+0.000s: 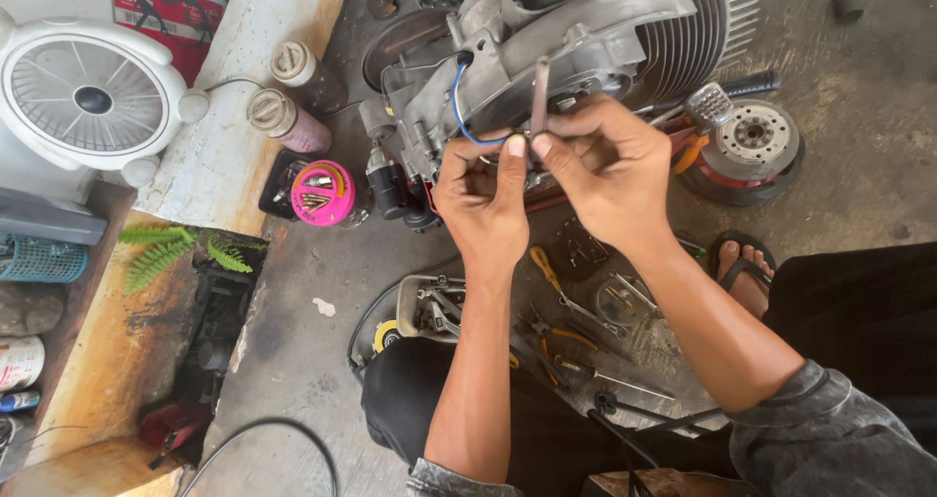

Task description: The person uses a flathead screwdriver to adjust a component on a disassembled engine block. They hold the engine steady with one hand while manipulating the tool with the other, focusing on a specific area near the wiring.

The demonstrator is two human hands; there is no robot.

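A grey metal engine (576, 38) stands on the concrete floor (293, 341) and serves as the landmark for everything else. Just in front of the engine, both hands are raised together. The left hand (483, 199) is pinched shut, thumb and forefinger closed on the end of a blue wire (457, 106) that loops out of the engine casing. The right hand (605, 170) is also closed, its thumb and fingers gripping the lower end of a thin dark tool shaft (540, 92), which is held upright against the engine's front face. The fingertips of the two hands are touching or nearly so where wire and shaft meet; the exact contact cannot be told.

To the left of the engine, a round pink tub (323, 193) of small screws is seen on the floor, and two capped spray cans (288, 116) are laid on a raised ledge beyond it. Further left of the engine a white fan (88, 92) is stood. To the right of the engine, a round flywheel-like disc (753, 138) is laid flat. In front of the engine, beneath the forearms, a shallow metal tray (410, 297) and loose hand tools are scattered, among them orange-handled pliers (561, 333). A sandalled foot (742, 268) is placed on the floor right of the tools.
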